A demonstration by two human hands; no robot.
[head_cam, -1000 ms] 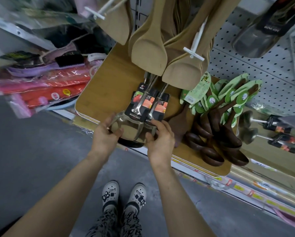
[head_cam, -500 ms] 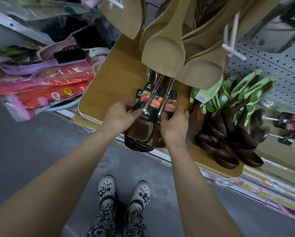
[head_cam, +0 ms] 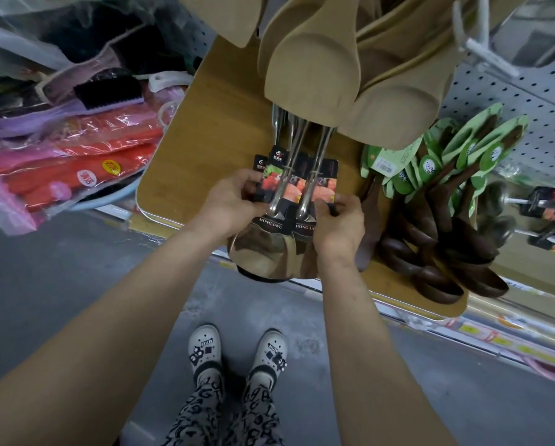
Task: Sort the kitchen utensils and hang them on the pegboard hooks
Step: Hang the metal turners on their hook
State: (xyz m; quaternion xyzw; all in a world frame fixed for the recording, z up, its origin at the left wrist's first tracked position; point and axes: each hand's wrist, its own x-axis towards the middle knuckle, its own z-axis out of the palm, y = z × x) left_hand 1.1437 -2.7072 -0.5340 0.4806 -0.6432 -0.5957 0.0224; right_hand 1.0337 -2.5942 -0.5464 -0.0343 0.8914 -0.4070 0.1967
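A bunch of steel spatulas [head_cam: 266,252] with black and red label cards hangs in front of a wooden board [head_cam: 205,140]. My left hand [head_cam: 231,201] grips the cards on the left side. My right hand [head_cam: 337,226] pinches the cards on the right side. The spatula handles run up behind pale wooden spatulas [head_cam: 318,75] hanging above, so their hook is hidden. Dark wooden spoons [head_cam: 437,226] with green cards hang to the right, against the white pegboard [head_cam: 533,101].
Packaged red and pink goods [head_cam: 76,169] and a black brush [head_cam: 109,91] lie on the shelf at left. More steel ladles [head_cam: 527,214] hang at far right. A white hook tip [head_cam: 491,59] juts out at upper right. Grey floor and my shoes [head_cam: 237,349] are below.
Both hands have slid up from the spatula blades onto the label cards, closing in on the bunch. The camera has moved nearer to the shelf.
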